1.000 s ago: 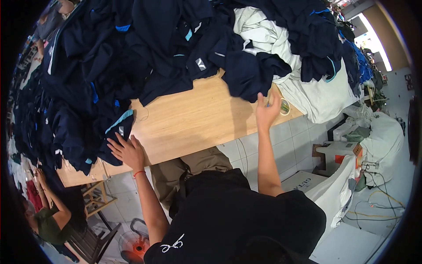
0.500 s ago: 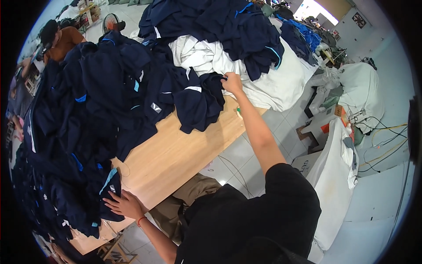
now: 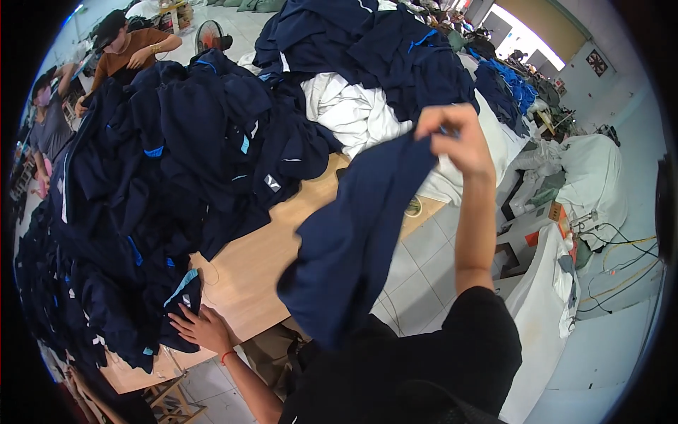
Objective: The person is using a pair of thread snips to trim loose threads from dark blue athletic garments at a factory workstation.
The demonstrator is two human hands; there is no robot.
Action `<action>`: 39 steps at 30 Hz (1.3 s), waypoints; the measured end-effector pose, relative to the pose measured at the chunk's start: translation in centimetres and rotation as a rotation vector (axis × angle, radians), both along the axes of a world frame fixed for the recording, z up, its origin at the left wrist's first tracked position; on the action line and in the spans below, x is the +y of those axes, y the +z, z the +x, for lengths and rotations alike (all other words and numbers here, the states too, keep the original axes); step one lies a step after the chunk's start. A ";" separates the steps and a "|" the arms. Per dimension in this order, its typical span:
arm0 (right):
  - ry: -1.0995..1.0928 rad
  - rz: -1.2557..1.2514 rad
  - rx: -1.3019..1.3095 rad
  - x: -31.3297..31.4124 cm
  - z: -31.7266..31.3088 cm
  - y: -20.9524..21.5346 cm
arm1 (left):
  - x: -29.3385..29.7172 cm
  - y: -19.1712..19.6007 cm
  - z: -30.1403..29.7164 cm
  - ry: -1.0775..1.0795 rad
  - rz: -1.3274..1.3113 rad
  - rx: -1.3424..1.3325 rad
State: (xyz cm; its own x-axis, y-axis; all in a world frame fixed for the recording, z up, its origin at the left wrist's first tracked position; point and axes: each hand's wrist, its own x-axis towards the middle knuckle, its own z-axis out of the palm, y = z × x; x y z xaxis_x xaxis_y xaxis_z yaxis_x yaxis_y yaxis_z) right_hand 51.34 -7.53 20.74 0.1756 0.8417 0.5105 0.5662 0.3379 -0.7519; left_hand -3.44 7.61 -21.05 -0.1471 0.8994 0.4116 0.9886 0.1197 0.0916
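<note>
Pinched in the raised fingers of my right hand [image 3: 458, 138] is the upper end of a dark navy garment [image 3: 357, 226]. It hangs at a slant over the table's front edge, its lower end smeared by motion and close to my body. My left hand [image 3: 201, 328] lies with fingers spread on a navy piece with a light blue strip [image 3: 186, 288], at the near left edge of the pile. That large heap of navy garments [image 3: 191, 134], with blue and white trims, covers the left and far parts of the wooden table [image 3: 244, 272].
A white cloth [image 3: 346, 109] lies bunched among the garments. A roll of tape [image 3: 414, 206] sits near the table's right edge. Two people stand beyond the pile at the far left, near a fan [image 3: 210, 37]. White-draped machines [image 3: 537, 297] and loose cables stand to the right.
My right hand has lifted the navy garment off the table and drawn it up and to the right. My left hand stays on the piece at the pile's edge. The view has shifted slightly.
</note>
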 end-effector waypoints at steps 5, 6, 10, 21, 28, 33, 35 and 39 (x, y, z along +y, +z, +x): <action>-0.993 -0.006 -0.293 4.2 6.9 8.6 | -0.6 0.6 -0.2 -0.001 -0.027 -0.057; -1.181 0.233 -0.417 4.4 8.3 10.5 | -0.6 1.0 0.0 0.003 -0.055 -0.062; -1.554 0.858 -0.699 3.2 17.6 18.9 | -0.6 1.1 -0.2 0.001 -0.025 -0.048; -1.229 -0.200 -0.844 8.6 25.5 -2.1 | -0.3 1.4 0.5 -0.006 -0.041 -0.114; -0.730 -0.362 -0.306 5.1 5.7 -25.5 | -0.5 1.6 -0.3 -0.014 -0.011 -0.108; -0.582 -0.475 0.230 1.4 -7.5 -33.0 | -0.3 0.4 -2.9 0.052 0.322 -0.106; -0.467 -0.495 0.334 -0.1 -10.5 -34.9 | 0.5 0.1 -4.0 -0.011 0.335 -0.195; -0.457 -0.565 0.354 -1.6 -12.6 -36.8 | 1.6 6.3 0.6 -0.058 0.318 -0.820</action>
